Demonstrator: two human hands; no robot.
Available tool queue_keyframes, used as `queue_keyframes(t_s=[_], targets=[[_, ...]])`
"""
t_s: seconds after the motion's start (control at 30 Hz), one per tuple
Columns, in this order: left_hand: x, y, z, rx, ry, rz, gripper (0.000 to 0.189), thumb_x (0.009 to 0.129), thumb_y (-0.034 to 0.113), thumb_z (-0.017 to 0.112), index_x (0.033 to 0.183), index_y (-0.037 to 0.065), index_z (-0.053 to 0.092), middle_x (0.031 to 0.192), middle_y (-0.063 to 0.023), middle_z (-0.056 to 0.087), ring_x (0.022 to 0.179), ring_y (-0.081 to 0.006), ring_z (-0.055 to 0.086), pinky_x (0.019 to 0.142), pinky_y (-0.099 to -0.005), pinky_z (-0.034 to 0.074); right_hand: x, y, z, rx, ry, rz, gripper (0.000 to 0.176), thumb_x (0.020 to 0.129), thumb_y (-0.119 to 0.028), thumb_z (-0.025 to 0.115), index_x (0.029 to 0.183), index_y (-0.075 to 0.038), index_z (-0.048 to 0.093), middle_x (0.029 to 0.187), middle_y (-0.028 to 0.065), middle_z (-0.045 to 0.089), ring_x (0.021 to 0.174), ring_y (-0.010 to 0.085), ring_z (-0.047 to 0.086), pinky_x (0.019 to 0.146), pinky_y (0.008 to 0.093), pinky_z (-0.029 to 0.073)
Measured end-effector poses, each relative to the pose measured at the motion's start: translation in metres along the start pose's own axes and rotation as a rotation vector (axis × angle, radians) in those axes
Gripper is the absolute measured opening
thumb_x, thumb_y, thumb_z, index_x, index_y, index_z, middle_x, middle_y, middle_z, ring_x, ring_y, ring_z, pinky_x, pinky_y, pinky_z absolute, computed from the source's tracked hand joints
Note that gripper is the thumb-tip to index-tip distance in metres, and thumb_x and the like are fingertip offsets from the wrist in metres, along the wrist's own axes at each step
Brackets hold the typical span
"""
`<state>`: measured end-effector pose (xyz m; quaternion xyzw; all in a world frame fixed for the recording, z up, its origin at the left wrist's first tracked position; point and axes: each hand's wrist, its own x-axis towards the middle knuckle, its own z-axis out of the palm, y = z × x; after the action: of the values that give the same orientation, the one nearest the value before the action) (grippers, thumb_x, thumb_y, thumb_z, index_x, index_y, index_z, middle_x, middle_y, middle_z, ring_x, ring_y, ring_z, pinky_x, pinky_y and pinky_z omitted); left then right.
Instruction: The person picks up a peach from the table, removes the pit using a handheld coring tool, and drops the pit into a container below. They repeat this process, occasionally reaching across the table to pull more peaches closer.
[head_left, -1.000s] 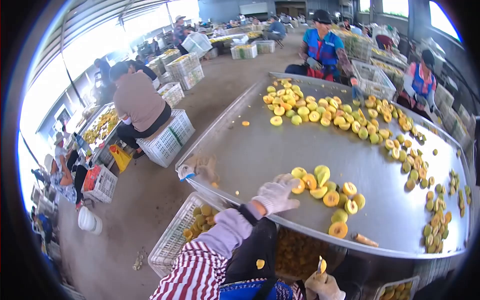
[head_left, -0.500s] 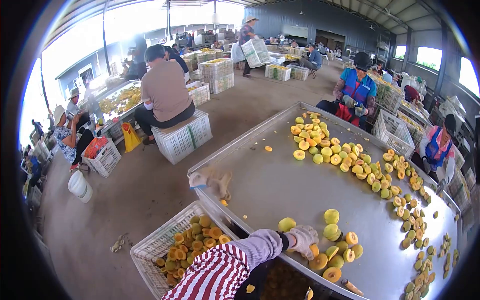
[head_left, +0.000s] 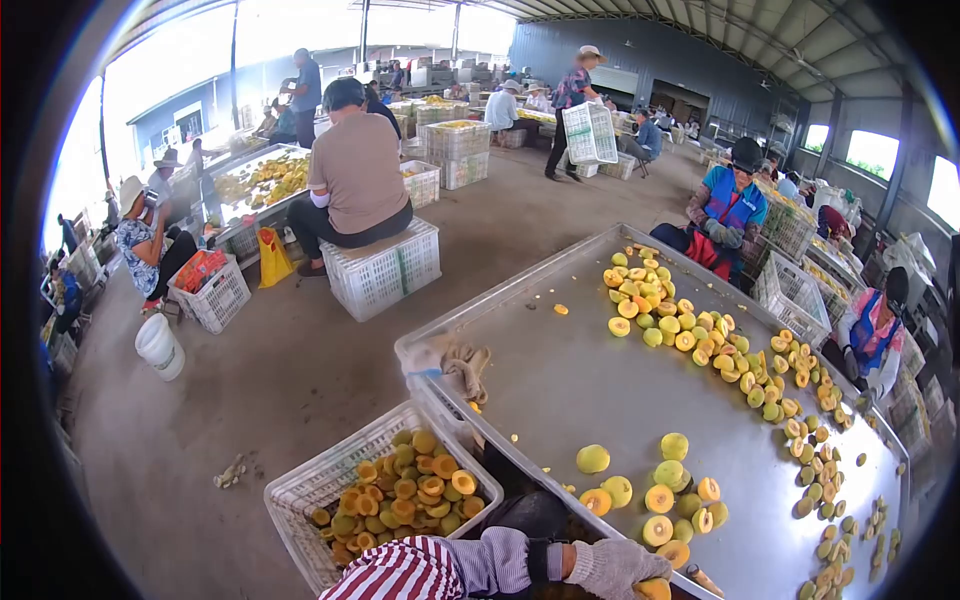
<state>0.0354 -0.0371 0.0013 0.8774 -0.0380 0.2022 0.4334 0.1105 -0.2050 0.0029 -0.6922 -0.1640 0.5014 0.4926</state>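
Observation:
My left hand [head_left: 615,570], in a grey knit glove below a striped sleeve, is at the bottom edge of the metal table [head_left: 520,370]. Its fingers are closed around a yellow fruit piece [head_left: 655,590]. Close by on the table lie a whole green-yellow fruit [head_left: 593,459] and a loose group of cut fruit [head_left: 658,499]. A brown stick-like object [head_left: 705,581] rests at the table's near edge, right of the hand. My right hand is out of view.
Left of the table stands a white crate [head_left: 295,492] of fruit halves. A crumpled cloth [head_left: 466,372] lies on the table's left corner. More halves [head_left: 690,330] spread along its far side. Two people in blue vests sit beyond; another person [head_left: 575,100] carries a crate.
My left hand has moved down from the fruit group to the table's near edge, holding a piece. Fruit it partly covered now shows. The view has shifted, and the crate carrier has moved right.

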Motion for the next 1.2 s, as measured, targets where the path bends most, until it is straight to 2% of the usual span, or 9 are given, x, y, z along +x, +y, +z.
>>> queue_keyframes(t_s=[0.1, 0.2, 0.33, 0.77, 0.87, 0.97, 1.03, 1.1, 1.2], targets=[[-0.007, -0.003, 0.004, -0.140, 0.114, 0.006, 0.024, 0.081, 0.033, 0.072, 0.094, 0.014, 0.068, 0.077, -0.0133, 0.066, 0.073, -0.0307, 0.067, 0.066, -0.0409, 0.054, -0.006, 0.001, 0.003, 0.019, 0.032, -0.037, 0.013, 0.095, -0.019, 0.068, 0.091, -0.010, 0.059, 0.059, 0.0004, 0.054, 0.040, 0.0115, 0.045, 0.038, 0.0244, 0.036], [-0.011, -0.011, 0.006, -0.633, 0.079, -0.327, 0.049, 0.092, 0.033, 0.071, 0.129, 0.004, 0.055, 0.118, -0.0076, 0.062, 0.111, -0.0194, 0.058, 0.101, -0.0324, 0.045, -0.014, 0.001, 0.002, 0.094, 0.030, -0.143, 0.013, 0.095, -0.019, 0.067, 0.090, -0.010, 0.058, 0.058, 0.0004, 0.054, 0.041, 0.0106, 0.045, 0.038, 0.0247, 0.036], [-0.024, 0.001, -0.009, -0.871, -0.176, -0.296, 0.046, 0.090, 0.027, 0.073, 0.128, 0.004, 0.057, 0.149, -0.0139, 0.045, 0.137, -0.0254, 0.043, 0.116, -0.0401, 0.031, -0.016, 0.005, -0.004, 0.098, 0.032, -0.164, 0.015, 0.097, -0.020, 0.067, 0.092, -0.010, 0.057, 0.060, 0.0004, 0.056, 0.042, 0.0100, 0.047, 0.039, 0.0242, 0.036], [-0.049, 0.021, -0.022, -1.078, -0.066, -0.183, 0.046, 0.084, 0.024, 0.083, 0.122, 0.008, 0.063, 0.146, -0.0127, 0.050, 0.130, -0.0258, 0.052, 0.110, -0.0375, 0.041, -0.046, -0.007, 0.015, 0.188, -0.061, -0.175, 0.010, 0.098, -0.019, 0.067, 0.094, -0.012, 0.060, 0.069, -0.0056, 0.055, 0.055, 0.0023, 0.048, 0.048, 0.0195, 0.038], [-0.045, 0.031, -0.037, -0.193, -0.171, -0.142, 0.048, 0.083, 0.033, 0.082, 0.119, 0.007, 0.064, 0.130, -0.0121, 0.060, 0.124, -0.0263, 0.057, 0.105, -0.0355, 0.045, -0.036, 0.012, 0.021, 0.082, -0.067, -0.193, 0.011, 0.096, -0.014, 0.067, 0.105, -0.010, 0.064, 0.078, -0.0032, 0.061, 0.067, 0.0038, 0.055, 0.059, 0.0196, 0.043], [-0.051, 0.036, -0.040, 0.053, -0.272, -0.178, 0.048, 0.083, 0.037, 0.080, 0.118, 0.008, 0.064, 0.128, -0.0113, 0.061, 0.122, -0.0263, 0.058, 0.103, -0.0366, 0.047, -0.032, 0.023, 0.032, -0.229, 0.056, -0.597, 0.020, 0.094, -0.011, 0.069, 0.113, -0.008, 0.065, 0.088, -0.0015, 0.064, 0.081, 0.0055, 0.058, 0.070, 0.0206, 0.046], [-0.063, 0.027, -0.036, -0.071, -0.272, -0.225, 0.044, 0.083, 0.030, 0.082, 0.117, 0.008, 0.065, 0.137, -0.0130, 0.056, 0.129, -0.0274, 0.054, 0.108, -0.0384, 0.042, -0.043, 0.004, 0.038, -0.032, -0.005, -0.245, 0.013, 0.092, -0.008, 0.070, 0.104, -0.008, 0.063, 0.090, -0.0025, 0.063, 0.090, 0.0065, 0.058, 0.077, 0.0215, 0.045], [-0.072, 0.015, -0.030, -0.646, -0.031, -0.145, 0.042, 0.083, 0.023, 0.083, 0.118, 0.008, 0.065, 0.149, -0.0148, 0.046, 0.137, -0.0284, 0.046, 0.114, -0.0407, 0.035, -0.030, 0.008, 0.036, 0.207, 0.023, -0.182, 0.019, 0.094, -0.017, 0.068, 0.090, -0.002, 0.057, 0.060, 0.0040, 0.054, 0.044, 0.0123, 0.049, 0.041, 0.0239, 0.038], [-0.078, 0.014, -0.030, -0.964, -0.082, -0.213, 0.042, 0.085, 0.017, 0.082, 0.122, 0.008, 0.063, 0.153, -0.0143, 0.040, 0.136, -0.0276, 0.045, 0.114, -0.0398, 0.033, -0.032, -0.002, 0.034, 0.221, -0.058, -0.032, 0.016, 0.096, -0.015, 0.067, 0.100, -0.002, 0.059, 0.070, 0.0043, 0.059, 0.048, 0.0122, 0.053, 0.045, 0.0241, 0.044]])
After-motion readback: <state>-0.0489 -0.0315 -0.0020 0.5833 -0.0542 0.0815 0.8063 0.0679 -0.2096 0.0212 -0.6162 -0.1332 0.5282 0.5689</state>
